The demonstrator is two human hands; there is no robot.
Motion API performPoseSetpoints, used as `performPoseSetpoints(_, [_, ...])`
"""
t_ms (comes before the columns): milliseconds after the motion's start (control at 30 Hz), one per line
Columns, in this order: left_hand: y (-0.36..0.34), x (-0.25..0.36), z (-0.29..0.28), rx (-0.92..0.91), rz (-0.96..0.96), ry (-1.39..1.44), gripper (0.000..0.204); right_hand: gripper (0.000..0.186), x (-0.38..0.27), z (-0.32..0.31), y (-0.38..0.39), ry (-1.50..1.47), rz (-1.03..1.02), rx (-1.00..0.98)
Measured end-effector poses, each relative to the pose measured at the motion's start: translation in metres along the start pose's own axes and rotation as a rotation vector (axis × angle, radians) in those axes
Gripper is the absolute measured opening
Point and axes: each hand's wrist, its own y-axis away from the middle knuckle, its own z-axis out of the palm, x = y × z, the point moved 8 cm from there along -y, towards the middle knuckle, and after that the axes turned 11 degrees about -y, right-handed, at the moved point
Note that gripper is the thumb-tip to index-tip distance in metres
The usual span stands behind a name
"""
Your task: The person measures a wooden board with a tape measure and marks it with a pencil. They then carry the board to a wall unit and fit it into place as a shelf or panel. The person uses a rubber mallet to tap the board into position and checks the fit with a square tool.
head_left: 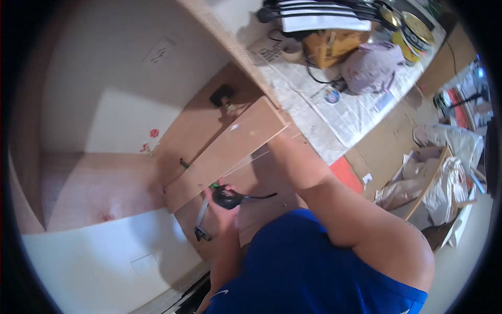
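Note:
My left hand point(226, 210) is closed around a rounded black tool point(227, 198) with a thin black cord, close to the lower edge of a long wooden board point(230, 152). A bit of green shows beside its fingertips. Next to that hand, a narrow metal bar with a black end piece point(202, 234) slants down from the board. My right arm point(308, 167) reaches across and passes under the board's upper right end; the board hides most of that hand and its grip. Beyond the board is a black-headed mallet point(221, 95) with a light handle, partly covered.
Wooden panels with white faces point(99, 251) enclose the left side. At the upper right, a paper-covered worktop point(319, 131) carries a cardboard box point(334, 47), a lilac cloth bundle point(374, 68), tape rolls and tins. Farther right stands an open box point(418, 172) with crumpled plastic sheeting.

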Motion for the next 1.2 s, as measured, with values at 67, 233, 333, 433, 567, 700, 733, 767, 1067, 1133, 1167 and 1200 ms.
performPoseSetpoints(67, [0.007,0.005,0.002,-0.023,0.008,-0.093,0.050,0.029,0.002,0.005,0.013,-0.002,-0.041,-0.052])
performPoseSetpoints(233, [0.008,0.015,-0.012,0.184,-0.018,-0.216,0.042,0.039,0.005,0.029,0.062,-0.042,-0.201,-0.231])
performPoseSetpoints(333, [0.033,0.025,-0.015,0.249,0.050,-0.213,0.034,0.048,0.025,0.022,0.110,-0.054,-0.306,-0.361])
performPoseSetpoints(433, [0.051,0.029,-0.016,0.222,0.065,-0.222,0.035,0.054,0.050,-0.035,0.170,0.113,-0.317,-0.383])
performPoseSetpoints(567, [0.063,0.011,-0.012,0.213,0.087,-0.306,0.034,0.054,0.034,-0.138,0.269,0.273,-0.166,-0.399])
performPoseSetpoints(700, [0.068,-0.032,-0.015,0.280,-0.018,-0.265,0.035,0.056,0.003,-0.201,0.308,0.174,-0.007,-0.287])
performPoseSetpoints(733, [0.069,-0.038,-0.012,0.280,-0.067,-0.238,0.037,0.056,0.001,-0.212,0.306,0.133,0.076,-0.257])
performPoseSetpoints(767, [0.070,-0.038,-0.018,0.311,-0.081,-0.272,0.038,0.056,0.003,-0.222,0.302,0.094,0.160,-0.228])
performPoseSetpoints(1067, [0.105,-0.020,-0.077,0.549,-0.343,-0.740,0.047,0.049,-0.059,-0.225,0.190,0.010,-0.069,-0.106])
performPoseSetpoints(1133, [0.127,-0.012,-0.087,0.716,-0.434,-0.881,0.045,0.046,-0.063,-0.217,0.152,-0.134,-0.107,-0.100])
performPoseSetpoints(1167, [0.143,-0.009,-0.073,0.700,-0.452,-0.940,0.042,0.044,-0.060,-0.214,0.137,-0.152,-0.113,-0.103])
performPoseSetpoints(1200, [0.157,-0.004,-0.059,0.684,-0.471,-0.997,0.039,0.043,-0.058,-0.210,0.123,-0.170,-0.119,-0.106])
